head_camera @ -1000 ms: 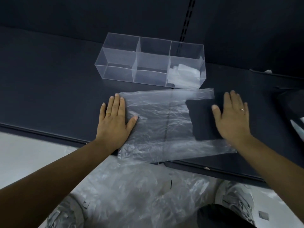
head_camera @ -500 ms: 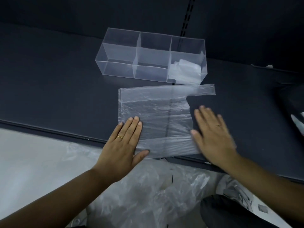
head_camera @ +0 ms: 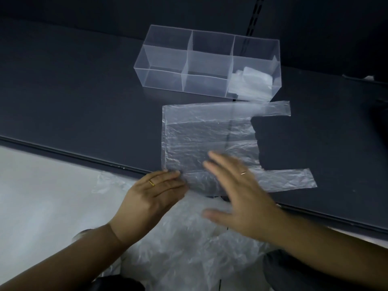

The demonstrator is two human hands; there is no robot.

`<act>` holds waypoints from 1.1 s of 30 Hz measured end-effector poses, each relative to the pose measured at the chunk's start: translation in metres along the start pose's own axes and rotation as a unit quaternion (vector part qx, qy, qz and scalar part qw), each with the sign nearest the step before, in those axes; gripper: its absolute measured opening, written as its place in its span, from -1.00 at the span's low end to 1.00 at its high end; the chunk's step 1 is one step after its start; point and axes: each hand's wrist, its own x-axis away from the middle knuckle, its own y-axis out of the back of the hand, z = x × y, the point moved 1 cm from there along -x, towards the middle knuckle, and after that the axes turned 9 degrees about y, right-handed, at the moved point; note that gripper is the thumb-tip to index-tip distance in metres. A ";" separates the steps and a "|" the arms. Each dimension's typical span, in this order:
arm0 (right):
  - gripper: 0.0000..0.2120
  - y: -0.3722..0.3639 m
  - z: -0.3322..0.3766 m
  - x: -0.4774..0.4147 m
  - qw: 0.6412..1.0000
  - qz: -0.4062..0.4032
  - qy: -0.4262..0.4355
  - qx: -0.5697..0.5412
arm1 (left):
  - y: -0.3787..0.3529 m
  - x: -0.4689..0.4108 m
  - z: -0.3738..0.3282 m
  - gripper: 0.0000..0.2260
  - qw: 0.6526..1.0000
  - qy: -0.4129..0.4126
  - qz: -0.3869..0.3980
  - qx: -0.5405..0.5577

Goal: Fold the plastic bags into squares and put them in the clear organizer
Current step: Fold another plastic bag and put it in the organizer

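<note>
Head view looks down on a thin, see-through plastic bag (head_camera: 201,131) spread flat on the dark table (head_camera: 73,97), its two handles pointing right, one at the bag's far edge (head_camera: 277,109) and one at its near edge (head_camera: 289,179); both hands are at the bag's near side. Left hand (head_camera: 151,198) lies at the bag's near left corner, fingers straight and close together, their tips touching the plastic right at the table's lip; nothing is gripped. Right hand (head_camera: 241,198) is over the bag's near middle, palm down, fingers stretched and thumb held wide, holding nothing; it is blurred, and I cannot tell whether it presses the plastic or floats just above. Each hand wears a thin ring; both forearms come in from the near side of the bag. Just beyond the bag's far edge stands the clear organizer (head_camera: 168,59), three compartments in a row; folded bags (head_camera: 249,82) sit in its right one. Nearer than the bag, under both wrists, lies a crumpled heap of loose plastic (head_camera: 184,248).
</note>
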 end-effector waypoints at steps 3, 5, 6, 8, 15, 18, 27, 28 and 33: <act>-0.31 -0.014 0.015 -0.010 1.000 0.002 0.014 0.026 | 0.012 -0.006 -0.018 -0.81 0.998 0.037 -0.013 0.040; -0.55 -0.012 0.013 -0.009 0.997 -0.055 -0.003 0.046 | 0.022 -0.010 -0.027 -0.79 0.995 0.073 -0.018 0.071; -0.69 -0.008 0.009 -0.007 0.994 -0.094 -0.005 0.057 | 0.027 -0.011 -0.029 -0.78 0.992 0.096 -0.019 0.083; -0.91 0.002 -0.002 0.004 0.987 -0.144 -0.018 0.065 | 0.038 -0.013 -0.029 -0.79 0.982 0.154 -0.020 0.104; -0.87 0.068 -0.051 0.052 0.977 -0.004 -0.168 -0.128 | 0.067 -0.027 -0.001 -0.85 0.898 0.366 0.010 0.244; -0.81 0.095 -0.070 0.053 0.970 0.006 -0.167 -0.178 | 0.071 -0.044 0.016 -0.84 0.873 0.377 0.018 0.310; -0.82 0.096 -0.131 0.003 0.896 -0.195 -0.300 -0.263 | 0.030 -0.095 0.072 -0.85 0.859 0.419 0.019 0.293; -0.84 0.093 -0.136 -0.002 0.893 -0.216 -0.311 -0.244 | 0.025 -0.097 0.075 -0.86 0.861 0.425 0.013 0.280; -0.80 0.085 -0.152 -0.021 0.908 -0.240 -0.315 -0.134 | 0.010 -0.101 0.084 -0.93 0.873 0.449 -0.007 0.192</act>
